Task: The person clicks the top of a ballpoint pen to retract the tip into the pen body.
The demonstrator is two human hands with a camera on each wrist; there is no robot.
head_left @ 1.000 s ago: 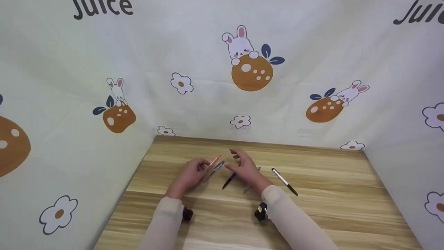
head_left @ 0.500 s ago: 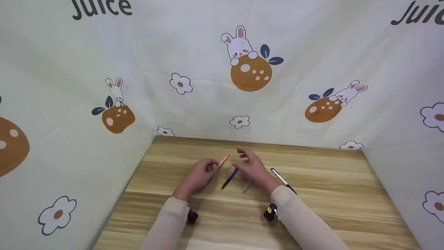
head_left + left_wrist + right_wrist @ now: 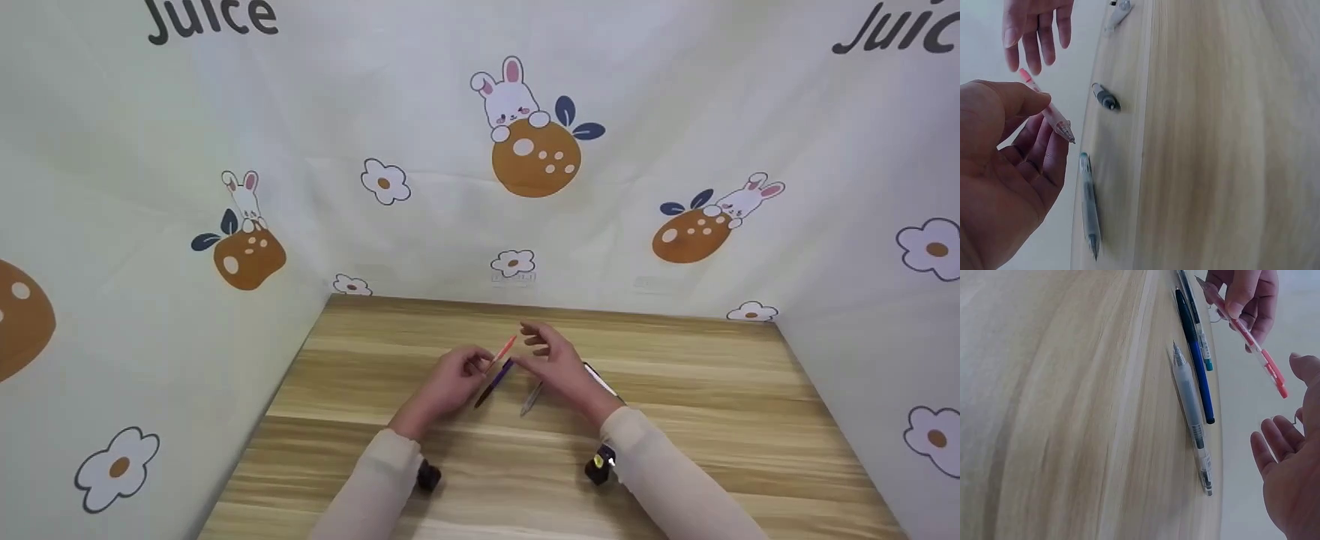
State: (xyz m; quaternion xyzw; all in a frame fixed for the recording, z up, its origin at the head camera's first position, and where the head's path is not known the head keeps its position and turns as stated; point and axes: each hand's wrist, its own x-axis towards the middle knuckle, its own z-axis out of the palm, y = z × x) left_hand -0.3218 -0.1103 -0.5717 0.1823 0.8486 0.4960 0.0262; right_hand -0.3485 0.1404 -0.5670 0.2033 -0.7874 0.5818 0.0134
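Wears a black device (image 3: 428,475) at each wrist, near side; has blue pen (image 3: 493,385) and clear pen (image 3: 530,401) lying slightly farther on wooden table (image 3: 517,487). Pinches red pen (image 3: 503,350) in left hand (image 3: 459,375) above table, red end towards far right, and holds right hand (image 3: 561,367) just right of it, empty, half open. Faces rabbit-print curtain (image 3: 435,232) at far side.

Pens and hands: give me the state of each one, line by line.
Red pen, pinched, off the table, tip out
Left hand, holding that pen between thumb and fingers
Right hand, thumb and fingers apart, holding nothing
Blue pen, lying on the table
Clear pen, lying on the table, tip out
Teal-ended pen, lying on the table
White pen, lying on the table, partly hidden
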